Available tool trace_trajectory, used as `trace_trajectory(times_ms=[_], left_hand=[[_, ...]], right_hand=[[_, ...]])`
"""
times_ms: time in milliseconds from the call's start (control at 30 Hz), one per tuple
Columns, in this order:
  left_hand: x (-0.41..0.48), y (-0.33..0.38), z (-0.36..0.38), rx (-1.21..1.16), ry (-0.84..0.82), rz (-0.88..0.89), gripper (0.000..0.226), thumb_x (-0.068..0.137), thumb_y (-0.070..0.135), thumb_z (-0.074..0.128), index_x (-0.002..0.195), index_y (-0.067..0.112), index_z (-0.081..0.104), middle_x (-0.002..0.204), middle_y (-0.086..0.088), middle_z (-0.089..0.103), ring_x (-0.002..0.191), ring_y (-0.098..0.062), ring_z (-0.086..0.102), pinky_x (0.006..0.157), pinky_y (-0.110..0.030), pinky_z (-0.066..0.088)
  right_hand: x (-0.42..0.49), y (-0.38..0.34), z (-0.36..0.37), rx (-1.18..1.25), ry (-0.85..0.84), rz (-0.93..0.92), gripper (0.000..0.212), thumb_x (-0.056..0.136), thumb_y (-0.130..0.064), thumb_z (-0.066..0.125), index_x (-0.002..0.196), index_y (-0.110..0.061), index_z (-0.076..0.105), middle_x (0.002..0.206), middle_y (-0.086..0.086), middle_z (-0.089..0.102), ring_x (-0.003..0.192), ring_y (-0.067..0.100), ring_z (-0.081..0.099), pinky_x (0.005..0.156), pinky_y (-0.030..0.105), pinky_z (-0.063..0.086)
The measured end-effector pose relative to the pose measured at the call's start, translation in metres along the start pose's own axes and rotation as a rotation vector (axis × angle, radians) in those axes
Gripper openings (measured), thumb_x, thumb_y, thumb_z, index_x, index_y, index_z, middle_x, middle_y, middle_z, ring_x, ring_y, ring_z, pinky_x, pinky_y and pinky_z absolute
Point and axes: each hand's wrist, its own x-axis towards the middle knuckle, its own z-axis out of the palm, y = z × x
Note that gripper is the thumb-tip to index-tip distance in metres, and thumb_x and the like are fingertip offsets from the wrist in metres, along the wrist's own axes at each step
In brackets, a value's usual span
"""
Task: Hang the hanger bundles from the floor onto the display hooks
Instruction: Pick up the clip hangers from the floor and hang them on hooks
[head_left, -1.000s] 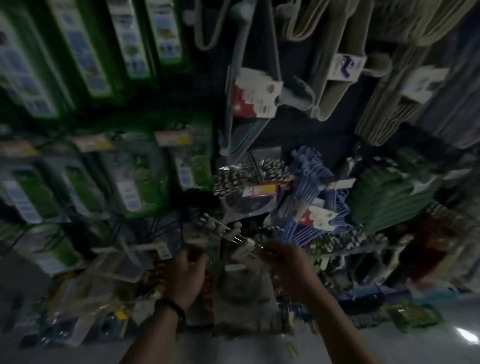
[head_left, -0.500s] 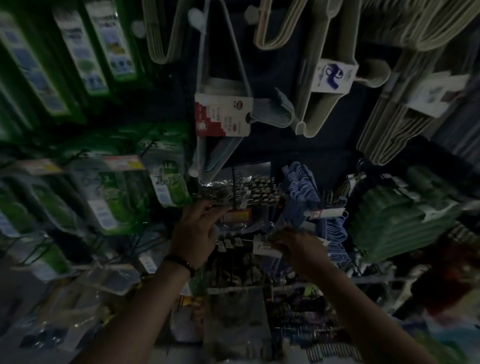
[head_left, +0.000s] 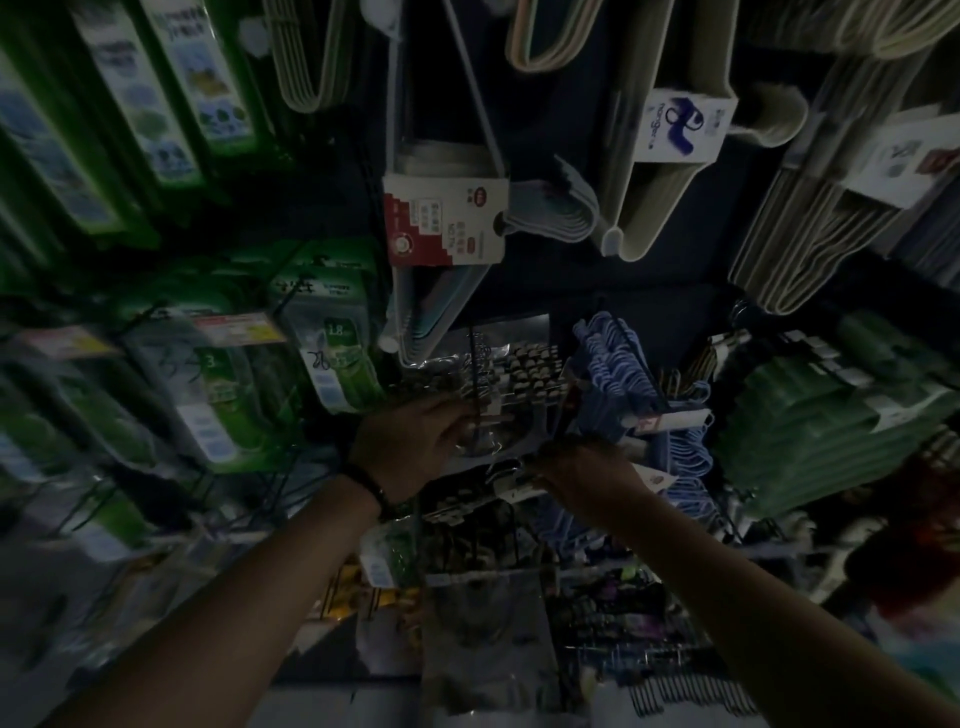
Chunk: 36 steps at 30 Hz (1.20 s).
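Both arms reach up and forward toward the black hook (head_left: 474, 364). The left hand (head_left: 410, 447), with a dark band (head_left: 363, 483) on its wrist, is just below and left of the hook, thumb and fingers pinching the edge of the clear hanger pack (head_left: 491, 441). The right hand (head_left: 587, 480) is below and right of the hook, fingers curled on the pack's lower edge. Blue hangers (head_left: 618, 374) hang to the right of the hook. Compared with half a second ago, both hands sit slightly higher and the pack is closer under the hook.

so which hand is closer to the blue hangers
Right. The right hand sits just below and left of the blue hangers, almost against them. The left hand is farther left, on the far side of the clear packet of clips.
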Motion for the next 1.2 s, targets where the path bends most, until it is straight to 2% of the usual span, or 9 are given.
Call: trace_trajectory(times_ms=[233, 333, 433, 567, 733, 800, 933, 1067, 1200], left_hand=[[0.029, -0.008, -0.03, -0.076, -0.17, -0.087, 0.02, 0.102, 0.044, 0.06, 0.102, 0.03, 0.074, 0.097, 0.003, 0.074, 0.087, -0.024, 0.069, 0.072, -0.04, 0.058], [0.03, -0.005, -0.033, -0.053, -0.189, -0.098, 0.018, 0.105, 0.041, 0.06, 0.105, 0.029, 0.074, 0.097, 0.001, 0.074, 0.086, -0.025, 0.068, 0.07, -0.041, 0.057], [0.032, -0.003, -0.033, -0.035, -0.193, -0.112, 0.019, 0.105, 0.039, 0.06, 0.109, 0.028, 0.074, 0.102, 0.0, 0.075, 0.089, -0.026, 0.069, 0.073, -0.043, 0.058], [0.031, -0.003, -0.034, -0.058, -0.187, -0.118, 0.027, 0.102, 0.049, 0.055, 0.106, 0.03, 0.074, 0.098, 0.004, 0.075, 0.086, -0.022, 0.069, 0.068, -0.039, 0.058], [0.031, -0.008, -0.03, -0.085, -0.178, -0.1, 0.035, 0.097, 0.056, 0.047, 0.1, 0.033, 0.073, 0.092, 0.008, 0.072, 0.079, -0.014, 0.065, 0.062, -0.031, 0.048], [0.03, -0.01, -0.027, -0.104, -0.18, -0.096, 0.036, 0.097, 0.056, 0.048, 0.101, 0.033, 0.074, 0.094, 0.008, 0.072, 0.082, -0.016, 0.066, 0.066, -0.033, 0.052], [0.024, -0.013, -0.023, -0.151, -0.188, -0.128, 0.039, 0.095, 0.061, 0.05, 0.102, 0.034, 0.076, 0.097, 0.01, 0.072, 0.086, -0.011, 0.065, 0.073, -0.035, 0.057], [0.002, -0.015, -0.011, -0.39, -0.083, -0.165, 0.046, 0.099, 0.07, 0.049, 0.108, 0.034, 0.077, 0.099, 0.017, 0.065, 0.084, 0.008, 0.057, 0.079, -0.021, 0.052], [-0.023, -0.028, 0.02, -0.418, -0.083, -0.475, 0.03, 0.11, 0.037, 0.05, 0.134, 0.025, 0.064, 0.126, 0.0, 0.067, 0.111, -0.021, 0.066, 0.092, -0.041, 0.056]], right_hand=[[0.035, -0.003, -0.001, -0.092, 0.068, -0.113, 0.053, 0.1, -0.035, 0.03, 0.128, -0.023, 0.073, 0.135, 0.012, 0.069, 0.121, 0.041, 0.066, 0.096, 0.055, 0.056], [0.05, 0.004, 0.005, -0.113, 0.174, -0.112, 0.037, 0.103, -0.029, 0.047, 0.128, -0.025, 0.074, 0.127, 0.009, 0.074, 0.11, 0.037, 0.072, 0.089, 0.051, 0.059], [0.063, 0.011, 0.011, -0.193, 0.1, -0.099, 0.044, 0.113, -0.031, 0.034, 0.149, -0.026, 0.059, 0.151, 0.002, 0.06, 0.136, 0.028, 0.058, 0.109, 0.045, 0.046], [0.073, 0.015, 0.015, -0.127, 0.201, 0.037, 0.014, 0.095, -0.011, 0.073, 0.103, -0.001, 0.079, 0.095, 0.021, 0.077, 0.082, 0.036, 0.075, 0.072, 0.046, 0.063], [0.09, 0.018, 0.005, -0.214, 0.245, 0.114, 0.015, 0.076, -0.024, 0.083, 0.068, -0.015, 0.073, 0.056, 0.003, 0.06, 0.042, 0.018, 0.057, 0.039, 0.028, 0.049], [0.094, 0.016, 0.005, -0.229, 0.224, 0.138, 0.01, 0.077, -0.024, 0.081, 0.076, -0.015, 0.077, 0.063, 0.004, 0.065, 0.05, 0.019, 0.063, 0.046, 0.028, 0.052], [0.108, 0.014, 0.015, 0.071, 0.01, 0.166, 0.044, 0.102, -0.01, 0.055, 0.146, -0.013, 0.06, 0.13, 0.018, 0.069, 0.115, 0.034, 0.069, 0.091, 0.039, 0.055], [0.105, 0.014, 0.023, 0.258, -0.002, 0.276, 0.041, 0.105, -0.019, 0.06, 0.145, -0.014, 0.059, 0.139, 0.016, 0.063, 0.127, 0.033, 0.062, 0.102, 0.037, 0.051], [0.094, 0.019, 0.035, 0.185, 0.208, 0.3, 0.061, 0.077, -0.023, 0.087, 0.133, -0.01, 0.065, 0.133, 0.021, 0.057, 0.123, 0.044, 0.055, 0.097, 0.05, 0.049]])
